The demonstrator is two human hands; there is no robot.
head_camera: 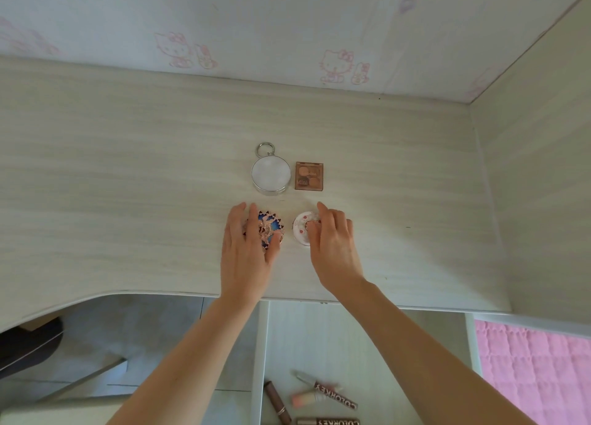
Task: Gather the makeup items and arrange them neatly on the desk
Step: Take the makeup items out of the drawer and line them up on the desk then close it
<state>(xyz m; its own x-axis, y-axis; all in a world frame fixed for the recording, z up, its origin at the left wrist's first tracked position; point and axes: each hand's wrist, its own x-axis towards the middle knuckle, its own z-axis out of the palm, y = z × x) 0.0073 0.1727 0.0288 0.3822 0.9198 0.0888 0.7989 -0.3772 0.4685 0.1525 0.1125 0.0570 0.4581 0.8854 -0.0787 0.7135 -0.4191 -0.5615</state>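
Observation:
Two makeup items lie side by side at the desk's middle: a round silver compact (271, 174) with a key ring and a small brown eyeshadow palette (309, 176). Nearer to me, my left hand (248, 252) rests on a blue and rose-gold patterned compact (270, 228), fingers curled round its left side. My right hand (332, 248) has its fingertips on a small white round compact (301, 229) with red dots, covering its right half. Several lip product tubes (323, 399) lie in the open drawer below the desk edge.
The pale wood desk (128, 184) meets a cartoon-cat wallpaper at the back and a side panel (537, 184) on the right. A pink quilted cover (537, 367) shows at lower right. A dark chair (28, 344) sits under the desk at left.

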